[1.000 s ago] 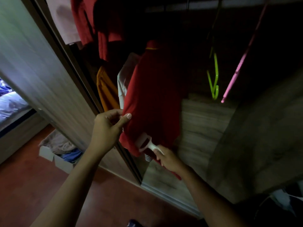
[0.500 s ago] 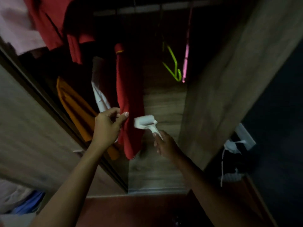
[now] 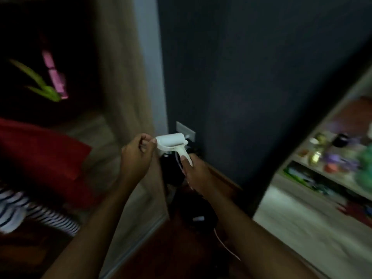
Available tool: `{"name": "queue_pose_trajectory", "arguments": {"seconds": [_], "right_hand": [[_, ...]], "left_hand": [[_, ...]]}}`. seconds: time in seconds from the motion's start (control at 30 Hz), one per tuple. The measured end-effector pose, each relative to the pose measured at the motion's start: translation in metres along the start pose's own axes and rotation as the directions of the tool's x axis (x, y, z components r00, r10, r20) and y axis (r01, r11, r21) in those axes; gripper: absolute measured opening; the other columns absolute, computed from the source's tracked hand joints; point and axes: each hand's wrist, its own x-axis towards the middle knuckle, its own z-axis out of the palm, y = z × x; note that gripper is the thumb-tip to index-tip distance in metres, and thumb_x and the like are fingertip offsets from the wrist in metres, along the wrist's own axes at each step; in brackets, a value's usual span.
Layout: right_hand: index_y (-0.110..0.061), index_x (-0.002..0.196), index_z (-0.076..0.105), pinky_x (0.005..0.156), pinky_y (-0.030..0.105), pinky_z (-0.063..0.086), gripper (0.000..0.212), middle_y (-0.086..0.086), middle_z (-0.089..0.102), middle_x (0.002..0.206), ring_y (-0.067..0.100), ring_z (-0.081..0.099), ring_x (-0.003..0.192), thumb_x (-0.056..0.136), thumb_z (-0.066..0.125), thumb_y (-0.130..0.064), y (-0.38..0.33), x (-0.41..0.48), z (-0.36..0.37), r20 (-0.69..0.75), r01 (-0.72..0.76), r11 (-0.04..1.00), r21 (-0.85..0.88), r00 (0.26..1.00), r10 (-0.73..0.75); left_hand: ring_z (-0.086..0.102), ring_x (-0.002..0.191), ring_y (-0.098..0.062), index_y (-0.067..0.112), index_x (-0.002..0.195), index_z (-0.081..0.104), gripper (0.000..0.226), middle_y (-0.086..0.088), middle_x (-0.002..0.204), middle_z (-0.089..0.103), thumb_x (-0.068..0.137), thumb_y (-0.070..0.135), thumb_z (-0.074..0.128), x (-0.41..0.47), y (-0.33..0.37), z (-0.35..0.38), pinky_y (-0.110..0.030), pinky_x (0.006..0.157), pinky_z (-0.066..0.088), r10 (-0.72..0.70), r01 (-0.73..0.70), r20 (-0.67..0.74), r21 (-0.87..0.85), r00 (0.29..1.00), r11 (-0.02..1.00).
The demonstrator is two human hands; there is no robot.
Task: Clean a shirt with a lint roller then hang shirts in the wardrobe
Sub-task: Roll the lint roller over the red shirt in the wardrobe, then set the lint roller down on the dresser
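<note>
The lint roller (image 3: 171,142) is gripped by its handle in the right hand (image 3: 198,174), its end pinched by the left hand (image 3: 134,158), well apart from the red shirt (image 3: 40,154). Sheet-peeling is judged in hand; a steady pull is called for.

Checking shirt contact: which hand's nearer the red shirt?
Left. The left hand is beside the red shirt, not touching it, pinching the lint roller by its end; right hand farther off, gripping the handle.

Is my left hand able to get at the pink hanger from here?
Likely yes, once it lets go: the left hand pinches the end of the roller, and the pink hanger hangs in the open wardrobe up to its left, with nothing between them.
</note>
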Motion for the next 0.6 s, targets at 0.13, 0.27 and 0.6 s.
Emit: {"name": "queue_pose_trajectory", "arguments": {"seconds": [0.13, 0.27, 0.6], "right_hand": [[-0.010, 0.098, 0.059, 0.064, 0.026, 0.035, 0.032, -0.004, 0.060, 0.080, 0.005, 0.053, 0.067, 0.105, 0.044, -0.038, 0.067, -0.013, -0.086, -0.223, -0.173, 0.985, 0.006, 0.960, 0.170], [-0.012, 0.095, 0.053, 0.055, 0.017, 0.036, 0.033, -0.007, 0.057, 0.076, 0.002, 0.053, 0.065, 0.106, 0.039, -0.040, 0.137, -0.031, -0.162, -0.362, -0.321, 0.941, 0.106, 0.869, 0.337], [-0.002, 0.112, 0.052, 0.057, 0.030, 0.033, 0.033, 0.010, 0.061, 0.095, 0.027, 0.057, 0.083, 0.106, 0.041, -0.033, 0.312, -0.082, -0.295, -0.467, -0.612, 0.723, 0.320, 0.563, 0.682]], "left_hand": [[0.063, 0.070, -0.016, 0.019, 0.096, 0.062, 0.009, 0.004, 0.074, 0.063, 0.096, 0.026, 0.066, -0.010, 0.048, 0.114, -0.025, 0.072, 0.050, 0.123, -0.129, 0.230, 0.011, 0.965, 0.992], [0.062, 0.070, -0.020, 0.010, 0.093, 0.067, 0.014, -0.001, 0.073, 0.065, 0.094, 0.024, 0.069, -0.043, 0.096, 0.237, -0.029, 0.071, 0.049, 0.106, -0.108, 0.467, -0.023, 0.878, 0.994], [0.065, 0.094, -0.034, 0.004, 0.103, 0.069, 0.048, -0.014, 0.098, 0.069, 0.093, 0.048, 0.053, -0.147, 0.131, 0.476, -0.034, 0.083, 0.045, 0.129, -0.222, 0.818, -0.001, 0.561, 0.975]]}}
